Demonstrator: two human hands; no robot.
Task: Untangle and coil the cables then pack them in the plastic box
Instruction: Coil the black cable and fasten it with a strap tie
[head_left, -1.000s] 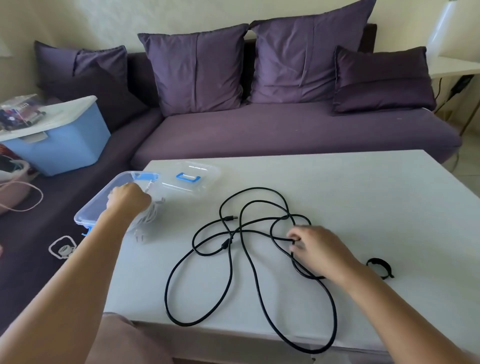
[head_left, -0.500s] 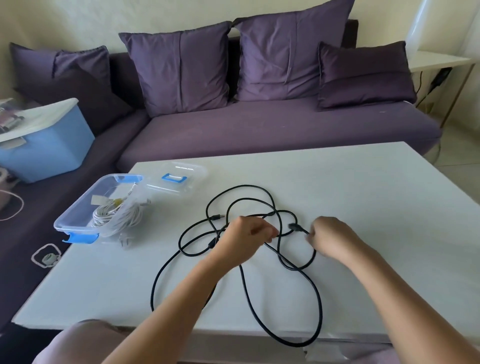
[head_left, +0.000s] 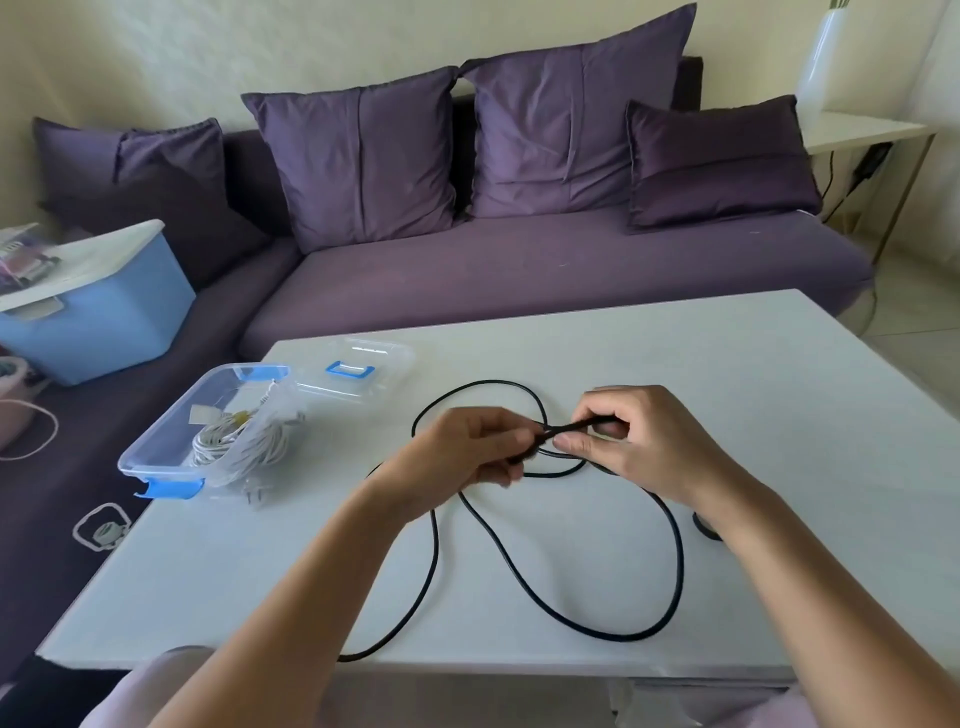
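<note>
Hands, two of them, meet above the white surface (head_left: 727, 389). The left hand (head_left: 467, 449) has its fingers (head_left: 511, 441) curled round a short raised stretch of the one black cable (head_left: 434, 545). The right hand (head_left: 639, 441) pinches the same stretch, its fingers (head_left: 576, 441) just beside the left ones. The rest of that cable lies in loose loops below and nearer than the fingers. Well to their left sits one clear plastic box with blue clips (head_left: 156, 431), holding one coiled white cable (head_left: 234, 447) that partly hangs over its rim. One clear lid (head_left: 358, 387) lies just beyond the box.

black cable (head_left: 524, 582), purple sofa (head_left: 519, 270), white table (head_left: 727, 374)
</note>
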